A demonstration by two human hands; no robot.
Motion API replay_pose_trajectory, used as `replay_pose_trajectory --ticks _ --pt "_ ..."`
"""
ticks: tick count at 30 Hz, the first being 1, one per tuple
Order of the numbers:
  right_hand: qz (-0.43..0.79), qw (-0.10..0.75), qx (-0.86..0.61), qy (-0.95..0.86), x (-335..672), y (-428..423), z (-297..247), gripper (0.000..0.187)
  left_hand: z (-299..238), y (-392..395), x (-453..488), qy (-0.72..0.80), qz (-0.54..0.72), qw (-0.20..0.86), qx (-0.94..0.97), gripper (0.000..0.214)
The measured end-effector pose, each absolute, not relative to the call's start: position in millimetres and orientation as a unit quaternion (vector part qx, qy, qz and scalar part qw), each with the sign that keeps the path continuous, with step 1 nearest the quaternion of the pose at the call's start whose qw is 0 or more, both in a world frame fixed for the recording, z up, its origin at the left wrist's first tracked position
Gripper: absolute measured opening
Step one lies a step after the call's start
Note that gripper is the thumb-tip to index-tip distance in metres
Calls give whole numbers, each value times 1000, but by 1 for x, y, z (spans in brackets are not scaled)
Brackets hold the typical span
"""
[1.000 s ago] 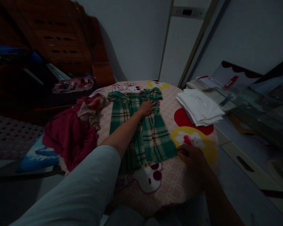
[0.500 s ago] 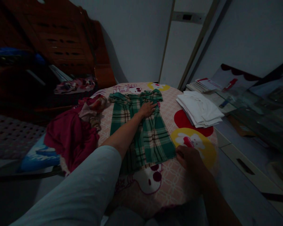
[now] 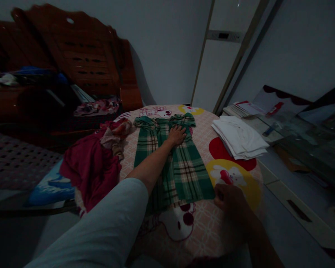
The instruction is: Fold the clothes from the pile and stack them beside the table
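A green plaid shirt (image 3: 189, 163) with short gathered sleeves lies spread on the round table, its sleeves at the far side and its hem towards me. My left hand (image 3: 177, 135) rests flat on the upper part of it, fingers spread. At the near right corner of the hem is my right hand (image 3: 231, 199), its fingers closed on the edge of the cloth. The fingertips there are dark and partly hidden. My left forearm and pale sleeve cover part of the shirt's left side.
A pink patterned tablecloth (image 3: 206, 219) covers the table. Folded white clothes (image 3: 238, 137) lie at its right, and a crumpled maroon garment (image 3: 92, 167) is heaped at its left. A wooden chair (image 3: 86, 56) stands behind left; a glass-topped cabinet (image 3: 301, 130) stands right.
My view has tilted slightly up, so the scene sits lower in the picture. Both hands keep about the same places on the shirt.
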State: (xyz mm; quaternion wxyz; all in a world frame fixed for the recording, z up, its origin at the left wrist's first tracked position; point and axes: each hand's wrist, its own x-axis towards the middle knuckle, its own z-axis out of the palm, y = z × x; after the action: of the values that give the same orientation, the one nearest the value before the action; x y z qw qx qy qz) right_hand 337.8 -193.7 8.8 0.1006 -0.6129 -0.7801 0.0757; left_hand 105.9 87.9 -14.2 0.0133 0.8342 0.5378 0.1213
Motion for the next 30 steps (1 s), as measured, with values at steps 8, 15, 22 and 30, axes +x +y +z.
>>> replay_pose_trajectory --ticks 8,15,22,30 --pt "161 151 -586 -780 340 -187 31 16 -10 84 107 539 98 48 835 52" --pt "120 238 -429 -863 297 -138 21 39 -8 85 109 465 72 45 881 51" --pt "45 121 -404 -906 289 -124 -24 57 -2 101 108 492 18 86 866 58" --pt "16 118 -395 -911 294 -129 -27 59 27 128 88 457 46 149 876 51"
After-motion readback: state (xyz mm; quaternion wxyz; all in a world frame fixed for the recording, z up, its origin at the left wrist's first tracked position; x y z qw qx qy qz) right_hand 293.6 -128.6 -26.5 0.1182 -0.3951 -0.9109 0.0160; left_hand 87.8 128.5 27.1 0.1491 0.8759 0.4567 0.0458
